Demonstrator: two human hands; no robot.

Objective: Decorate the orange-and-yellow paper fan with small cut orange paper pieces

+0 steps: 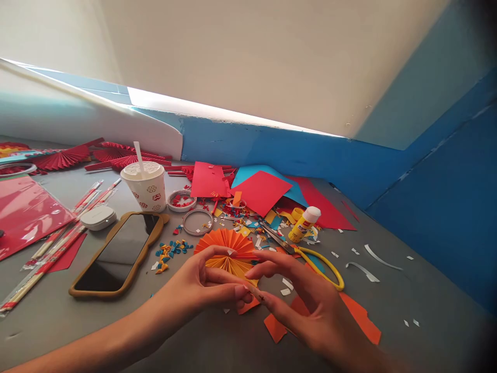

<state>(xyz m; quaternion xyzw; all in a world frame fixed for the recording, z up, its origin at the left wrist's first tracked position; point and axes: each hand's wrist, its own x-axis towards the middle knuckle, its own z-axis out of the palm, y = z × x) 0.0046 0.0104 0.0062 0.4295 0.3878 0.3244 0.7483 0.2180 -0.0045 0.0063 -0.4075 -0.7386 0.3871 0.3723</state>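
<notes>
Way forward barred by an orange paper fan [227, 246], between phone [116, 254] and yellow-handled scissors [320, 261].

I'm looking at a cream wall [248, 57] rising above a blue-painted band [272, 153], with a darker blue wall [435, 181] closing the corner on my right. A bright strip of light [217, 110] runs along the top edge of the band, and a curved white panel [89, 124] leans in from the left. Below, a grey worktop [435, 290] meets the blue wall along its far edge.
</notes>
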